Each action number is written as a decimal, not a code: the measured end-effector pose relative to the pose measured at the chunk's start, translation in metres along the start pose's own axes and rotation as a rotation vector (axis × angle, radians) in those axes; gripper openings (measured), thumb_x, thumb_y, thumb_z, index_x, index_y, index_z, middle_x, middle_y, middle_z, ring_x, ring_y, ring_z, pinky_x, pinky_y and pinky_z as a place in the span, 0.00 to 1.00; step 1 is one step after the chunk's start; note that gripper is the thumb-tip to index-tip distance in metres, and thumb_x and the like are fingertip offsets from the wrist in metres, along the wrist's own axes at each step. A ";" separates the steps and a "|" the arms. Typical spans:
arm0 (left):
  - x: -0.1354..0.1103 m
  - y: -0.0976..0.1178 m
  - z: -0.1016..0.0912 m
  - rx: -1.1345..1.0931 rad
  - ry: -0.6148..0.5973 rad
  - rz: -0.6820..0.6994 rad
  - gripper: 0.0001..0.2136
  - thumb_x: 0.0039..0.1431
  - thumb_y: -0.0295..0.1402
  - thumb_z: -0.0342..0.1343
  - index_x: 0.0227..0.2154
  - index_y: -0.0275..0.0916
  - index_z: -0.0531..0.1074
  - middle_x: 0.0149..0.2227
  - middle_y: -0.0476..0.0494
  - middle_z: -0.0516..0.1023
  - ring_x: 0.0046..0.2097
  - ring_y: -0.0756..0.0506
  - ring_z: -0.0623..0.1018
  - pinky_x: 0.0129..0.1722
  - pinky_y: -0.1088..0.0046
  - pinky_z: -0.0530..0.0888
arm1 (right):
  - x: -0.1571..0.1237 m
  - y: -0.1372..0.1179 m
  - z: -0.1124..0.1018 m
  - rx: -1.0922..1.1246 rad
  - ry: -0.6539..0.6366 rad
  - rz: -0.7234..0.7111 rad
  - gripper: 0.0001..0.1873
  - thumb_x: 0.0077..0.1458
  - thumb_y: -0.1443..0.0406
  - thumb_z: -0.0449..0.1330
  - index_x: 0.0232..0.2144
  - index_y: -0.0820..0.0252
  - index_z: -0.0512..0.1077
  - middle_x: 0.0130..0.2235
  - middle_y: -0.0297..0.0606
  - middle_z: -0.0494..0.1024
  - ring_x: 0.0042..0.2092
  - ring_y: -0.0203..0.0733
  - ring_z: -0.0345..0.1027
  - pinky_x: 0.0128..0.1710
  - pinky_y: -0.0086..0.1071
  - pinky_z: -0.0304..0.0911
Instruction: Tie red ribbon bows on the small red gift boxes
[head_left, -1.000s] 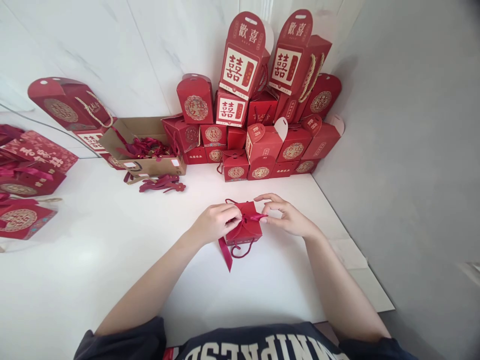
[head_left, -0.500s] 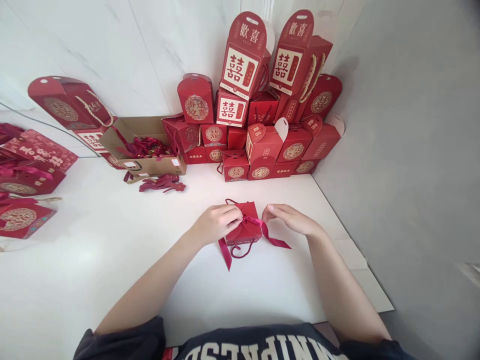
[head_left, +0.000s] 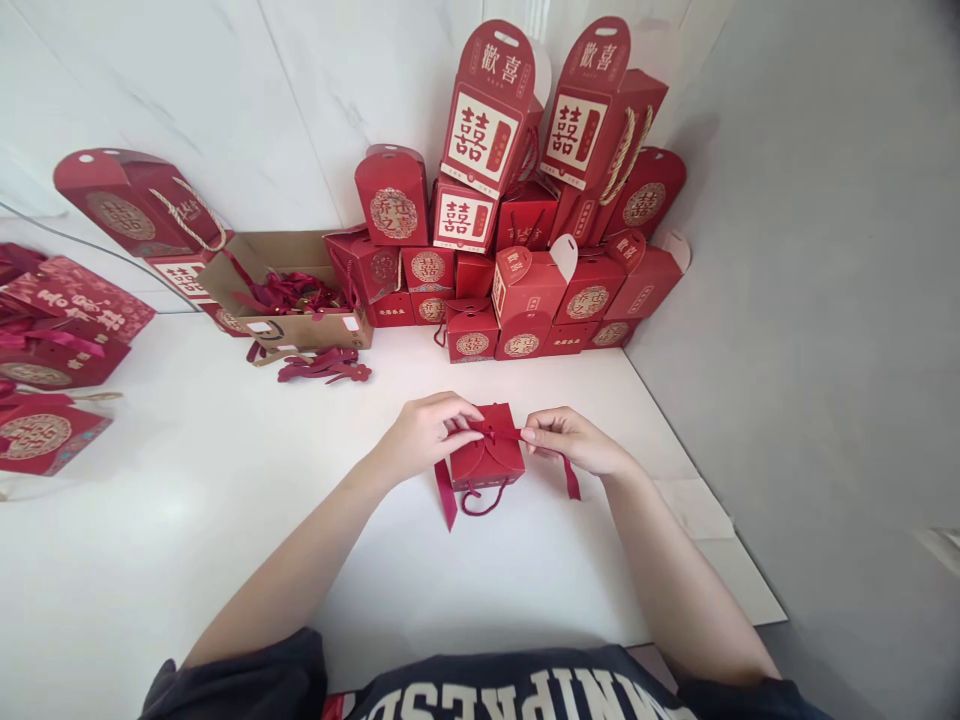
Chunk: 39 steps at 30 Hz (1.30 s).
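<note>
A small red gift box stands on the white tabletop in front of me, with a dark red cord handle hanging at its near side. A crimson ribbon is crossed at the middle of its lid. My left hand is at the left of the crossing, thumb and forefinger closed around the ribbon there; one tail hangs down below this hand. My right hand, at the box's right edge, pinches the ribbon's other side and draws it fairly straight; its tail dangles beneath the fingers.
Red gift boxes are stacked against the back wall. An open cardboard box of ribbons stands back left, with loose ribbon pieces before it. More red boxes sit at far left. A grey wall bounds the right.
My right hand has taken hold of the ribbon's right side, which hung loose before, and pulled it straighter. My left thumb and forefinger have shifted slightly at the crossing.
</note>
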<state>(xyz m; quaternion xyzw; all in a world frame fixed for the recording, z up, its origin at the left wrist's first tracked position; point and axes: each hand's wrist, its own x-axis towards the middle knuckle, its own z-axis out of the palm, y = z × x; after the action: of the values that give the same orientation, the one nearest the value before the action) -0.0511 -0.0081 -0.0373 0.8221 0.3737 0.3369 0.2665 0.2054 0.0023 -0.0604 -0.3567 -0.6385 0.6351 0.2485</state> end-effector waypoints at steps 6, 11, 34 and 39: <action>0.002 -0.006 -0.019 -0.257 -0.142 -0.482 0.11 0.50 0.38 0.65 0.30 0.35 0.75 0.25 0.48 0.75 0.26 0.53 0.72 0.24 0.79 0.70 | -0.004 -0.004 -0.005 -0.094 0.062 0.106 0.23 0.55 0.47 0.59 0.24 0.61 0.70 0.21 0.28 0.59 0.20 0.28 0.43 0.15 0.26 0.37; 0.003 -0.010 -0.036 -0.257 -0.300 -0.699 0.15 0.48 0.44 0.65 0.26 0.35 0.75 0.21 0.51 0.70 0.22 0.55 0.64 0.18 0.80 0.60 | -0.004 -0.005 -0.003 -0.084 0.056 0.071 0.23 0.56 0.48 0.59 0.22 0.61 0.66 0.21 0.27 0.60 0.19 0.27 0.45 0.16 0.26 0.41; 0.004 -0.019 -0.037 -0.401 -0.568 -0.595 0.18 0.55 0.47 0.58 0.26 0.34 0.74 0.21 0.50 0.69 0.22 0.54 0.66 0.22 0.78 0.63 | 0.006 0.002 0.009 -0.097 0.064 -0.065 0.23 0.61 0.51 0.55 0.22 0.60 0.66 0.21 0.29 0.65 0.26 0.34 0.58 0.32 0.30 0.53; 0.006 -0.011 -0.034 -0.487 -0.531 -0.662 0.20 0.59 0.47 0.54 0.24 0.33 0.72 0.22 0.47 0.73 0.21 0.53 0.70 0.23 0.77 0.67 | 0.006 0.001 0.011 -0.096 0.064 -0.064 0.22 0.61 0.52 0.56 0.21 0.60 0.63 0.22 0.29 0.64 0.26 0.34 0.56 0.31 0.29 0.52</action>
<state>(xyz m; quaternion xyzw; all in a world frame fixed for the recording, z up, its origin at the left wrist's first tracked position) -0.0790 0.0092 -0.0211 0.6306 0.4444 0.0901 0.6299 0.1932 -0.0006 -0.0630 -0.3678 -0.6710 0.5836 0.2717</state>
